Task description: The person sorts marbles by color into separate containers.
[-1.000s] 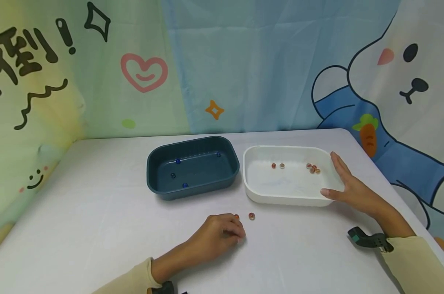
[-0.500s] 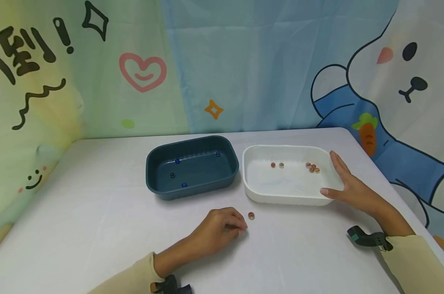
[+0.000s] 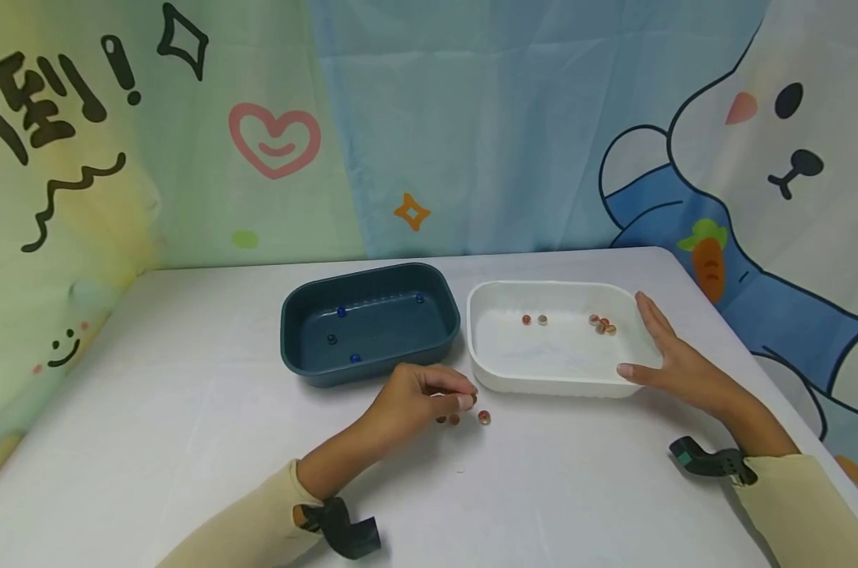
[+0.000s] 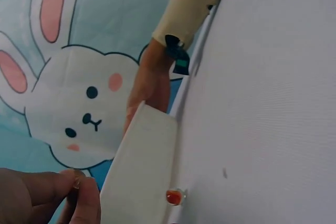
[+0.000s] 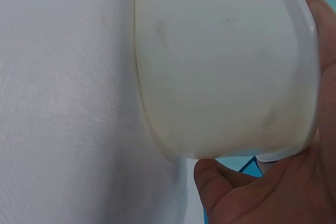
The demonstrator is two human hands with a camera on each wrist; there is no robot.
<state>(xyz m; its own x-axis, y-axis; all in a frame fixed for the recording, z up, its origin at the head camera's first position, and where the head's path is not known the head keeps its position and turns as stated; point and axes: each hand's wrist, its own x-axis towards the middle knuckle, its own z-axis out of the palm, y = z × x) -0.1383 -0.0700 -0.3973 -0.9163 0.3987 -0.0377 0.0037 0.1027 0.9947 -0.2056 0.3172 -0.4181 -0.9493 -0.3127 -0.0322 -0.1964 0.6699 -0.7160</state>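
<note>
My left hand (image 3: 411, 398) is raised just in front of the dark blue bin (image 3: 308, 371), pinching a small brownish glass marble (image 3: 474, 399) between thumb and fingertips. In the left wrist view, only a sliver of that marble (image 4: 77, 183) shows between the fingers. Below the hand on the cloth lie a few reddish marbles, the rightmost marble (image 3: 484, 417) apart from the others. My right hand (image 3: 677, 359) rests against the right end of the white bin (image 3: 542, 384), fingers extended along the end and thumb at the front rim.
Several reddish marbles (image 3: 602, 326) sit inside the white bin, in two groups. Several blue and dark marbles (image 3: 341, 312) are spread over the dark blue bin's floor. Both bins stand side by side on a white-covered table (image 3: 152, 394), before a printed cartoon curtain (image 3: 471, 118).
My left hand has risen from the tabletop toward the bins, now with a marble in its fingertips, uncovering marbles beneath it. The right hand has stayed on the white bin.
</note>
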